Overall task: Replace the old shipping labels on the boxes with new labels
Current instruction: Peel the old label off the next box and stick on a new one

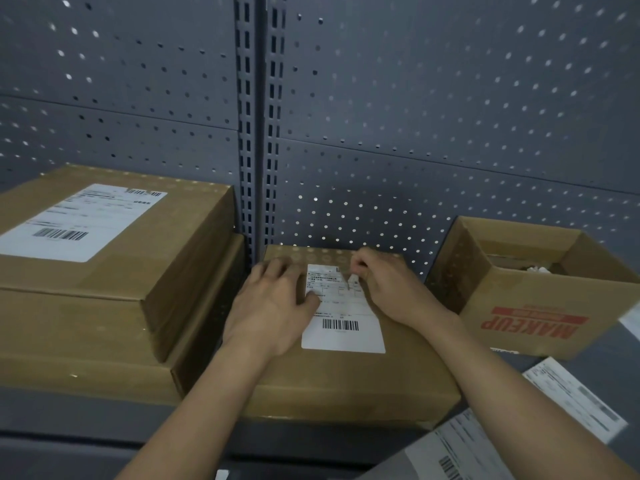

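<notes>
On the middle carton the old shipping label lies with its long axis running away from the person, its far right corner pinched by the right hand, while the left hand, fingers straight, presses flat beside its left edge.

Brown boxes – white, black-barcoded labels – grey dotted pegboard, red "MAKEUP" carton.
</notes>
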Available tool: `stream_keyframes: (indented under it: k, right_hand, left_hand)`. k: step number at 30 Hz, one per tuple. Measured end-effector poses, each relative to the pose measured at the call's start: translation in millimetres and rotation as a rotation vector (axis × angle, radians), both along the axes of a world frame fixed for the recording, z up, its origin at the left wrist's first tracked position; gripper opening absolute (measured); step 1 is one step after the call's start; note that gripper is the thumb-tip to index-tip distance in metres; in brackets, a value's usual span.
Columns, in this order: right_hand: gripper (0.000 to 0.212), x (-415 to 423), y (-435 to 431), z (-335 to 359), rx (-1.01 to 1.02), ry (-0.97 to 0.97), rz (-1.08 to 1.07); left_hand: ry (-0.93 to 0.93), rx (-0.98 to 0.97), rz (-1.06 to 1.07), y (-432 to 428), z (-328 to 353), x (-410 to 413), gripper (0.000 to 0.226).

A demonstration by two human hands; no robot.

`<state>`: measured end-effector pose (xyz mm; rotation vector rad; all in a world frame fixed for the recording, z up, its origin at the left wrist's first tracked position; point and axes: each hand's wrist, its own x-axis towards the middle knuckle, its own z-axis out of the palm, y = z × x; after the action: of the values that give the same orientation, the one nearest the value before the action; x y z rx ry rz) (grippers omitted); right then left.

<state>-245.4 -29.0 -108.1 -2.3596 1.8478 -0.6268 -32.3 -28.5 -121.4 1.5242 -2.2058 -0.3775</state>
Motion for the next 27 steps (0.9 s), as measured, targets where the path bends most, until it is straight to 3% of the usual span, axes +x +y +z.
stream_keyframes:
  k: [8, 14, 18, 21, 23, 27]
  right_hand:
    - [0.021, 0.4, 7.6, 3.2, -0.018, -0.250, 0.046]
    - [0.012, 0.8, 17.7, 10.8, 0.013, -0.443, 0.050]
    - [0.044, -3.7, 23.3, 10.2, 0.144, -0.265, -0.003]
    - [0.053, -7.1, 27.6, 6.3, 0.218, -0.049, 0.005]
    - [0.044, -7.5, 29.1, 4.8, 0.191, 0.058, 0.020]
    - [0.022, -5.1, 33.5, 6.5, 0.103, 0.097, 0.003]
  left_hand:
    - [0.007, 0.003, 0.007, 0.2, 0.7, 0.0, 0.051]
    - [-0.001, -0.001, 0.013, -0.3, 0.5, 0.0, 0.053]
    - [-0.005, -0.001, 0.009, -0.5, 0.4, 0.2, 0.054]
    - [-0.009, -0.002, 0.011, 0.1, 0.8, 0.2, 0.054]
    - [-0.011, -0.002, 0.012, 0.7, 1.2, -0.5, 0.054]
    - [-0.013, 0.013, 0.007, 0.1, 0.8, -0.1, 0.056]
